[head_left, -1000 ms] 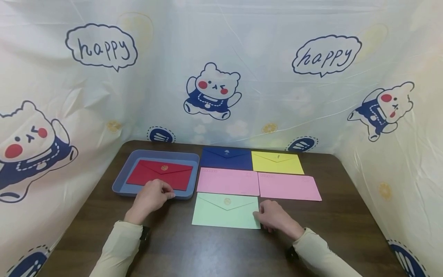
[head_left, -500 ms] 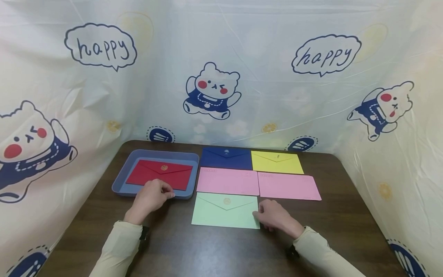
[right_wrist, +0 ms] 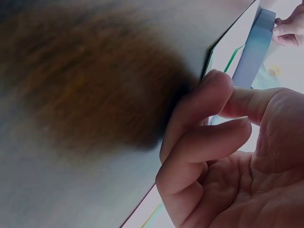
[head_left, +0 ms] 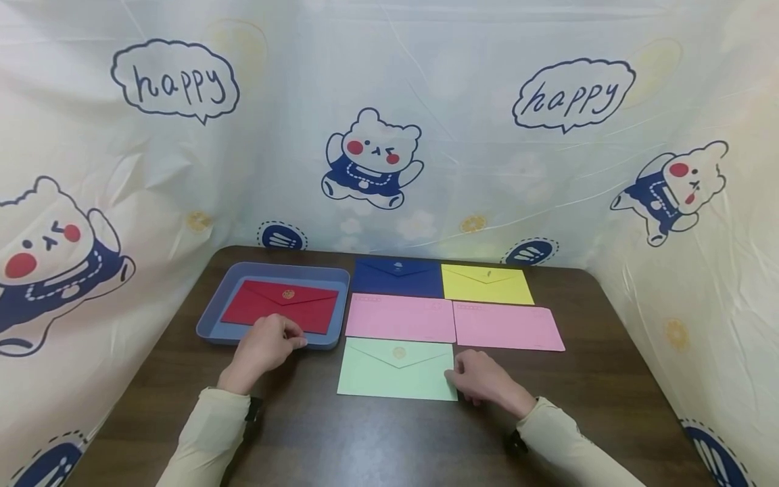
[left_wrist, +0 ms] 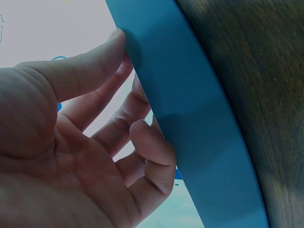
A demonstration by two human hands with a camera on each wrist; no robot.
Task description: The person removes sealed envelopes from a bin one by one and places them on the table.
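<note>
A blue tray [head_left: 209, 331] stands at the left of the table with a red envelope [head_left: 280, 308] lying in it. My left hand [head_left: 264, 348] holds the tray's front rim near its right corner; in the left wrist view the thumb [left_wrist: 90, 64] lies along the outer wall and several fingers bend over the rim. A mint-green envelope [head_left: 395, 372] lies flat in front. At its right edge is my right hand [head_left: 487, 379], pinching that edge with the thumb tip over the paper. Curled fingers [right_wrist: 209, 147] partly hide this contact in the right wrist view.
Behind the green envelope lie two pink envelopes [head_left: 398, 318] side by side. Farther back are a blue envelope [head_left: 398, 279] and a yellow envelope [head_left: 487, 284]. All rest on a dark wooden table [head_left: 365, 446], with a printed curtain [head_left: 462, 135] around its back and sides.
</note>
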